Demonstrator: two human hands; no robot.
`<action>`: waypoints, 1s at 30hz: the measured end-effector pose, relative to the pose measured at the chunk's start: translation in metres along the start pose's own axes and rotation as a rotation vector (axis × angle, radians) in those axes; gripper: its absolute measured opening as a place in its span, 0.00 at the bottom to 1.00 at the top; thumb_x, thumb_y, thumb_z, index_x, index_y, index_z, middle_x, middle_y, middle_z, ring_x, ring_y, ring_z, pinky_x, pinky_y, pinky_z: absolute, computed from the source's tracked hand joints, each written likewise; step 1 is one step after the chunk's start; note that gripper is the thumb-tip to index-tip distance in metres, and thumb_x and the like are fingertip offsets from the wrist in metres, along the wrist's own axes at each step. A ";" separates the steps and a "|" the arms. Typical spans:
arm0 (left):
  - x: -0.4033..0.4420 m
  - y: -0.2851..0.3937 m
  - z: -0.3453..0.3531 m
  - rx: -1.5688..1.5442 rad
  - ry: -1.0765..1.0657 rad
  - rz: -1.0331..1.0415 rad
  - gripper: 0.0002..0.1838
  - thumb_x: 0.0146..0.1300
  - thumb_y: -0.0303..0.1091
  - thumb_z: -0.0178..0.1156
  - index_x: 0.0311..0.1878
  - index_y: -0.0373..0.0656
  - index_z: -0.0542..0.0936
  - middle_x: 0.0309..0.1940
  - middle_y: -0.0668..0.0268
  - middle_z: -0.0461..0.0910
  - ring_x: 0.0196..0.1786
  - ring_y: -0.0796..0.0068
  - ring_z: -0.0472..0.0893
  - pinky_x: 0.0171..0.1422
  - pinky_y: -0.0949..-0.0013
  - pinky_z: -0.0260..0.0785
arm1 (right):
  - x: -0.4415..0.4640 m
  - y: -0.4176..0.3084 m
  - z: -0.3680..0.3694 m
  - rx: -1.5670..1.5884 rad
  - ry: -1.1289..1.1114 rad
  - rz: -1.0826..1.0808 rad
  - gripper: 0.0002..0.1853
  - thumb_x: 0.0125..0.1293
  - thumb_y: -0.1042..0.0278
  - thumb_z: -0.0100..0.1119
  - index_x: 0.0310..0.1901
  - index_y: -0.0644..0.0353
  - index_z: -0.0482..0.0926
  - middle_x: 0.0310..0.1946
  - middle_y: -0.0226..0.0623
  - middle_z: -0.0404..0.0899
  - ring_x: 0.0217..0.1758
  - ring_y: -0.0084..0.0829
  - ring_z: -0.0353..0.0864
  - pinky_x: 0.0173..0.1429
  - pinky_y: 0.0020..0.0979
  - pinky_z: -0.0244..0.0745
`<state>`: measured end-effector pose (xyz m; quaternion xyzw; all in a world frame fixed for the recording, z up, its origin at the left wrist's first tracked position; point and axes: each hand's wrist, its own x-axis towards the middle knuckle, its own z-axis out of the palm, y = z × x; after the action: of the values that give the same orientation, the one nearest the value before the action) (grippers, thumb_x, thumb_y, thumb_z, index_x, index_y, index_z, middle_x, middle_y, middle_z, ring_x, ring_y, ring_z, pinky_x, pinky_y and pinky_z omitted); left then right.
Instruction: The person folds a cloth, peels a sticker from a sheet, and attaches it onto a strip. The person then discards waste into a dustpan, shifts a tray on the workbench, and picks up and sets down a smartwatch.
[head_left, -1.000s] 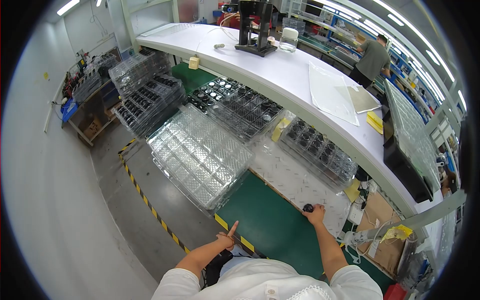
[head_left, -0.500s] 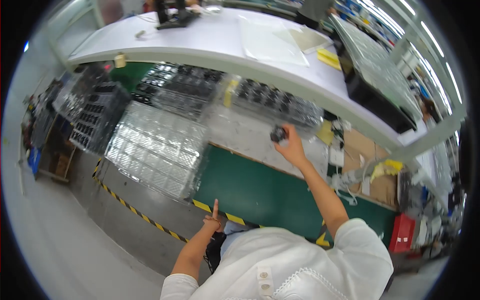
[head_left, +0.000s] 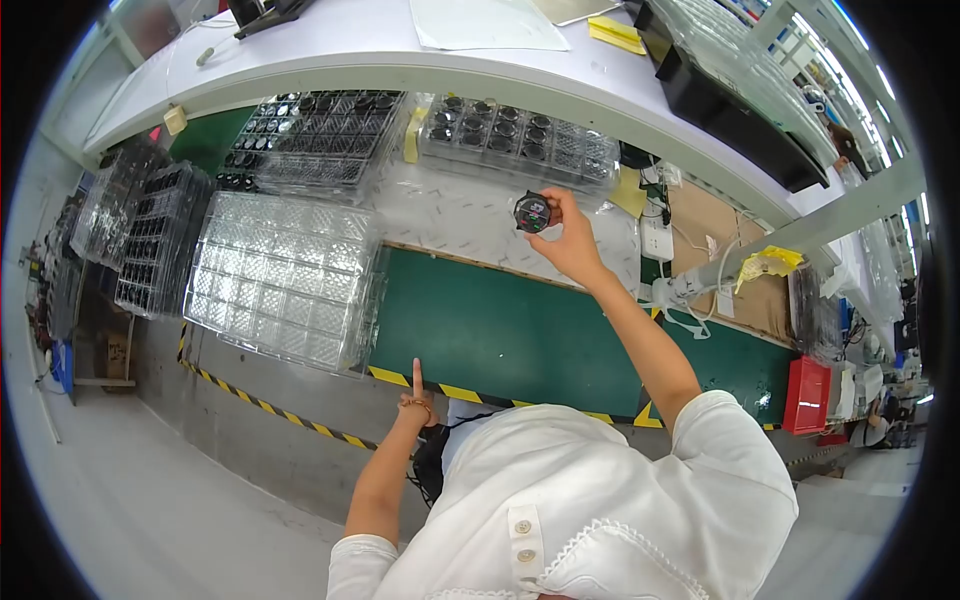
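My right hand [head_left: 572,235] pinches a round black smartwatch body [head_left: 532,212] between thumb and fingers. Its dial faces up and shows small coloured marks; no strap can be seen. It is held above the white sheet [head_left: 460,230] at the back of the green work surface [head_left: 500,315]. Down by the near edge, my left hand [head_left: 418,405] points its index finger forward, the other fingers curled, with nothing in it. Clear plastic trays [head_left: 285,270] lie stacked just beyond the left hand. Behind the watch, another clear tray [head_left: 515,140] holds several round black pieces.
More trays of dark pieces [head_left: 325,135] stand at the back left. A raised white shelf [head_left: 330,60] crosses the far side, carrying a black bin [head_left: 740,120]. On the right are a power strip [head_left: 656,240], a grey post [head_left: 760,250] and a red box [head_left: 806,395].
The view has shifted, and the smartwatch body has turned so its dial now shows clearly. My right hand still grips it. My left hand keeps its pointing pose near the edge.
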<state>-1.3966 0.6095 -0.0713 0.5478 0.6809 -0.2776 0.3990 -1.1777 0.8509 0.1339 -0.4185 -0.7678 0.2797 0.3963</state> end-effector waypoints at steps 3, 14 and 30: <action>0.003 -0.001 0.003 -0.001 0.015 0.002 0.36 0.48 0.32 0.53 0.64 0.64 0.59 0.62 0.62 0.06 0.58 0.48 0.66 0.59 0.59 0.61 | 0.000 -0.001 0.001 -0.023 -0.012 -0.001 0.29 0.42 0.75 0.65 0.48 0.60 0.63 0.37 0.39 0.74 0.38 0.29 0.75 0.43 0.27 0.70; 0.008 0.000 0.006 0.045 0.001 0.003 0.38 0.51 0.31 0.49 0.67 0.61 0.50 0.61 0.60 0.05 0.58 0.50 0.65 0.58 0.58 0.61 | -0.013 0.051 0.016 -0.239 -0.018 -0.050 0.28 0.41 0.72 0.64 0.47 0.61 0.64 0.37 0.41 0.71 0.37 0.35 0.74 0.41 0.31 0.70; 0.003 0.010 0.007 0.031 0.061 -0.122 0.35 0.49 0.28 0.51 0.64 0.55 0.59 0.61 0.60 0.05 0.55 0.53 0.69 0.56 0.62 0.64 | -0.060 0.166 0.066 0.003 -0.092 0.699 0.32 0.36 0.58 0.71 0.43 0.64 0.69 0.36 0.41 0.75 0.38 0.33 0.75 0.43 0.30 0.70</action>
<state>-1.3854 0.6078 -0.0776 0.5194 0.7206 -0.2949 0.3520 -1.1434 0.8745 -0.0493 -0.6425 -0.5946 0.4183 0.2422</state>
